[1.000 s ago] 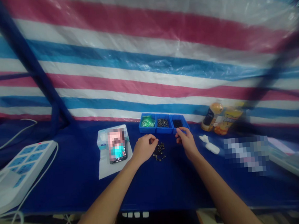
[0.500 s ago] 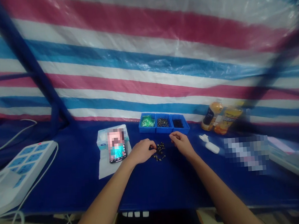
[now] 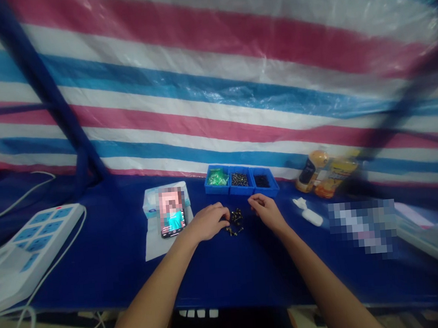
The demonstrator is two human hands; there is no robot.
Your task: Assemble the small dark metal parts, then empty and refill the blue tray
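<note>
Loose dark screws [image 3: 234,222], left hand [image 3: 208,222] just beside, perhaps touching, right hand [image 3: 267,212] apart

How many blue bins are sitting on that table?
3, side by side: the left blue bin holds green bagged items, the middle blue bin dark metal pieces, the right blue bin black bits. None seems hidden.

Makeshift assembly workspace: striped tarpaulin wall [image 3: 212,83], blue parts bins [image 3: 240,180], a power strip [image 3: 36,249].
</note>
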